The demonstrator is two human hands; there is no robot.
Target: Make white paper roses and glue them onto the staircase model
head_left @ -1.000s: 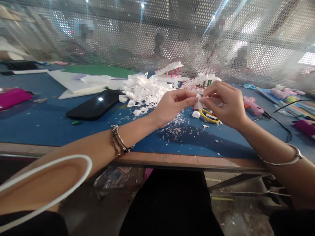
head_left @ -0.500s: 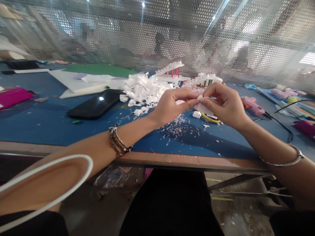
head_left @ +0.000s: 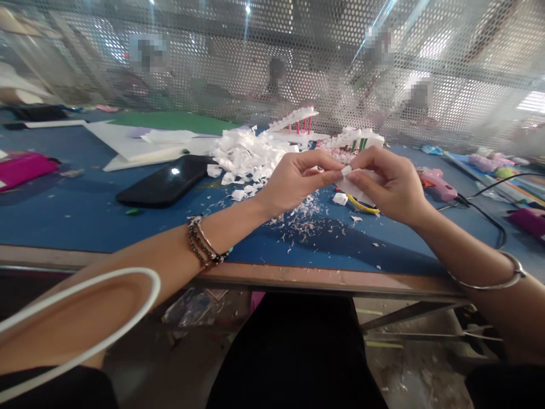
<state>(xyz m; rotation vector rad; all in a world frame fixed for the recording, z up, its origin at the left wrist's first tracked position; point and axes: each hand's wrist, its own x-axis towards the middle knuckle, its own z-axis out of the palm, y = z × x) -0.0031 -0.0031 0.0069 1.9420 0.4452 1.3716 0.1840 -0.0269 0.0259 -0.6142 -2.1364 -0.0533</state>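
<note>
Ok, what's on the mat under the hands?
Left hand and right hand pinch a white piece. Below them on the blue mat lie a white scrap, fine shavings and a yellow loop, partly covered by the right hand.

Both hands meet above the blue table top (head_left: 63,213), right of the middle. The left hand (head_left: 293,183) and the right hand (head_left: 389,184) each pinch the same small white piece (head_left: 352,186) between thumb and fingertips. Just below it lie a yellow ring (head_left: 363,208) and fine white shavings (head_left: 306,218). Farther off to the left sits a pile of white scraps (head_left: 247,154), with a black phone (head_left: 166,182) beside it. A pink glue gun (head_left: 436,183) lies to the right, near the right hand. A perforated metal screen (head_left: 298,62) closes the far side.
</note>
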